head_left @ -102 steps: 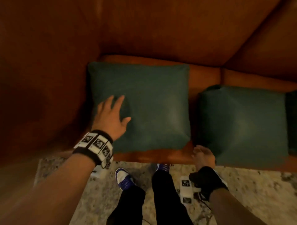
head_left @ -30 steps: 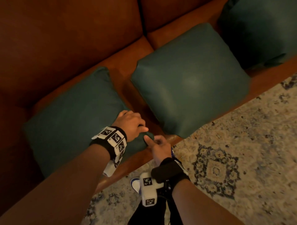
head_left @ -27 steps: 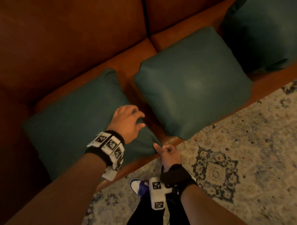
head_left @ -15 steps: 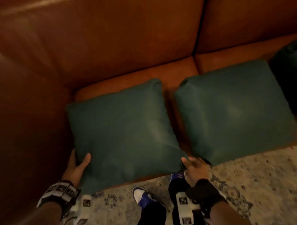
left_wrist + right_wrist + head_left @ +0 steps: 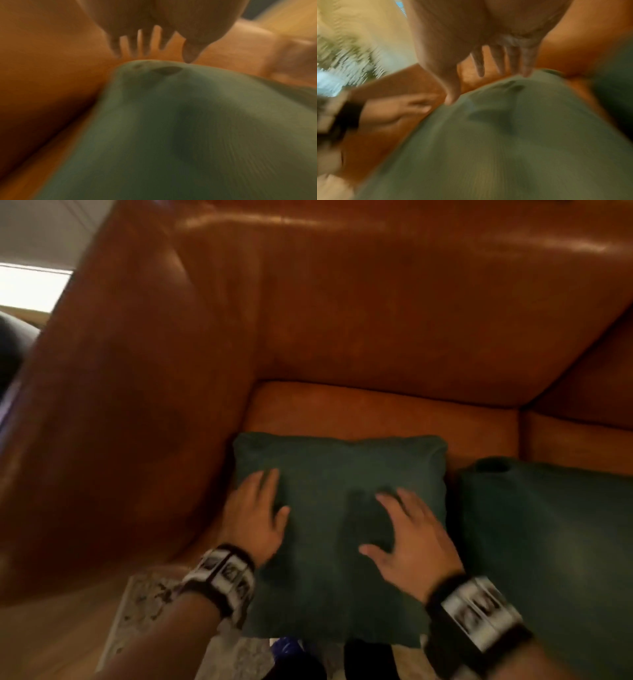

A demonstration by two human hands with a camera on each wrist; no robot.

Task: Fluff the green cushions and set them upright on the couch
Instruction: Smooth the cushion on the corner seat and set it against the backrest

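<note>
Both flat hands, left hand [image 5: 255,518] and right hand [image 5: 409,537], dent the flat-lying green cushion [image 5: 339,467].

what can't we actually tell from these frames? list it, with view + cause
- Contact of left hand and right hand with the near cushion: both wrist views are motion-blurred.
- Second cushion: cut off by the right edge of the head view.
- Near cushion's front corners: hidden under both wrists, head view.
- Wristband markers: blurred, unreadable.
- Rug: mostly hidden by the arms.
</note>
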